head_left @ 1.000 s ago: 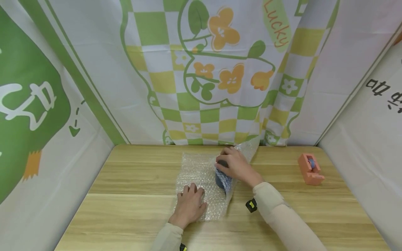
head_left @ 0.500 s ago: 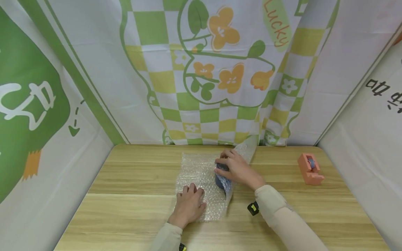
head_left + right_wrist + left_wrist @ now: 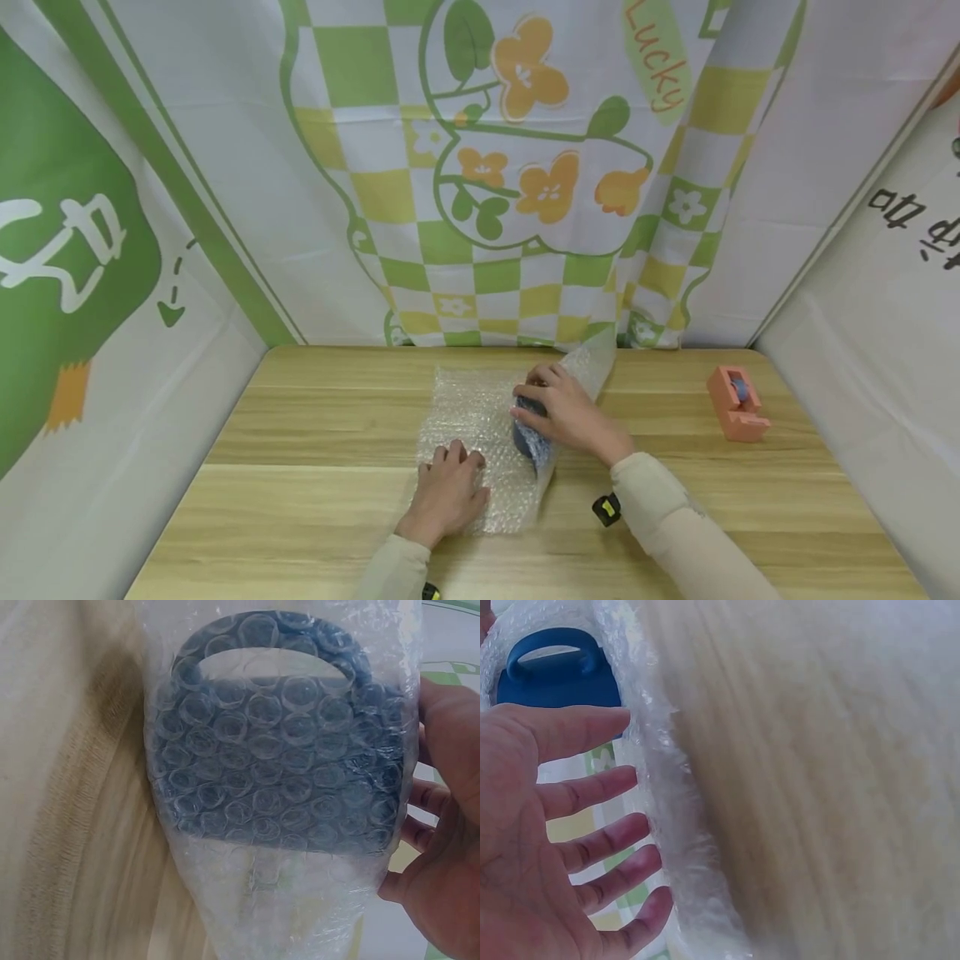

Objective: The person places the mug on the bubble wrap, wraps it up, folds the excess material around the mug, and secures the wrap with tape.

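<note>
A dark blue mug lies on a sheet of bubble wrap, with part of the sheet folded over its right side. My right hand grips the mug's far end and the wrap over it, fingers curled round. Through the bubbles, the right wrist view shows the mug's body and looped handle. On the near left part of the sheet my left hand rests with spread, slightly bent fingers, holding nothing. The mug's uncovered side shows beyond that thumb in the left wrist view.
A coral tape dispenser with a blue roll stands at the right back of the wooden table. A patterned curtain hangs along the back edge, with a raised corner of wrap near it. White fabric walls flank both sides.
The right hand and forearm have shifted slightly toward the person, with the fingers lower around the mug's end. The left hand stays in place on the wrap. The head view has shifted a little.
</note>
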Tool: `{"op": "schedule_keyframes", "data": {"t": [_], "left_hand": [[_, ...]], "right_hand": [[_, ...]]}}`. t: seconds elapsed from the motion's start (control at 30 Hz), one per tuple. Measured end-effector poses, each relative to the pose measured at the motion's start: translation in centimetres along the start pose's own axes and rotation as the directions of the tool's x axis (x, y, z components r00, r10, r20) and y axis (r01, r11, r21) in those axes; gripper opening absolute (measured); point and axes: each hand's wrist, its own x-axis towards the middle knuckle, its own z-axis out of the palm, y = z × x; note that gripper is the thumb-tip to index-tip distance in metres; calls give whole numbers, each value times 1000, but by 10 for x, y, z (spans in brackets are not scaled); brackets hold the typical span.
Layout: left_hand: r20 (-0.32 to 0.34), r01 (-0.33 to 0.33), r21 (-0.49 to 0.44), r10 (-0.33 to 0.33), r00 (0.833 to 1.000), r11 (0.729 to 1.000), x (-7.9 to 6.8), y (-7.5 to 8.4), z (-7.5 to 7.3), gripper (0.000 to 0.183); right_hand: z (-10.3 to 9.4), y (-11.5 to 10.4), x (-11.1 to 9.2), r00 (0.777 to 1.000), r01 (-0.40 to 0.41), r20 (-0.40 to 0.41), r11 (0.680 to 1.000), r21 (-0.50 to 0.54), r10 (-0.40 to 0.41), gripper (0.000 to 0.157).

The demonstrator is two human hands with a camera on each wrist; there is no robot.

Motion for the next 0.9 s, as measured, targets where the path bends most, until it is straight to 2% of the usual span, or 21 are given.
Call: {"op": "schedule_keyframes", "data": {"t": [0.3, 0.4, 0.53, 0.67, 0.8, 0.9], "left_hand": [[72, 19, -73, -14, 997, 997, 8, -3, -11, 32], [51, 25, -101, -20, 998, 995, 13, -7, -13, 34], [-9, 44, -133, -45, 999, 990, 24, -15, -15, 37], [-60, 89, -154, -99, 993, 984, 37, -26, -15, 42], [-73, 166, -183, -182, 981, 969, 51, -35, -14, 54], [-65, 232, -223, -252, 966, 947, 59, -40, -14, 64]], "right_hand": [[2, -2, -6, 1000, 7, -21, 1000, 0, -7, 33], [4, -3, -7, 999, 15, -42, 1000, -8, -15, 32], [7, -4, -9, 997, 12, -75, 1000, -23, -14, 32], [10, -4, -9, 996, 7, -94, 999, -46, -11, 32], [11, -5, -10, 996, -6, -84, 999, -52, 2, 32], [12, -5, -11, 997, -10, -82, 999, -53, 6, 32]]}}
